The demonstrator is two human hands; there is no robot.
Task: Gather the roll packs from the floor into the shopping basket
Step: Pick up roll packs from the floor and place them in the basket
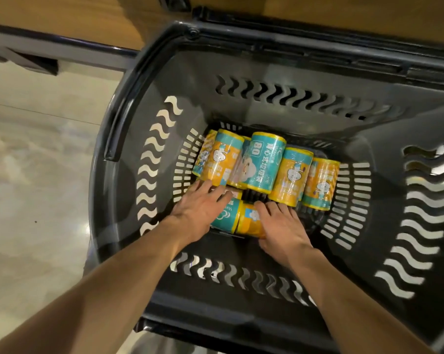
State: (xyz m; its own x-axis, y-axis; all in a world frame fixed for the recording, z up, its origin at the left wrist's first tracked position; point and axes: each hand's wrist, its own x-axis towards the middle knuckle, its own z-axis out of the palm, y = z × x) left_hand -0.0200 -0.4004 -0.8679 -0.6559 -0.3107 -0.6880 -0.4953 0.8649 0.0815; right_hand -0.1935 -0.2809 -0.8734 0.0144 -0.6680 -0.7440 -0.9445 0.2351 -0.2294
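**Packs nearly all in the basket**

Packs of rolls, teal-and-orange cylinders in glossy wrap (256,162), lie in a row across the far side of the bottom of the dark grey slotted plastic shopping basket (139,103), with two more along its near edge. The left hand (203,205) rests fingers-straight on the teal near pack (227,217); the right hand (282,226) lies flat, fingers spread, beside the orange one (250,222). The pale tiled floor (37,149) in view holds no packs, so gathering looks about finished, though floor outside the view may hide others.
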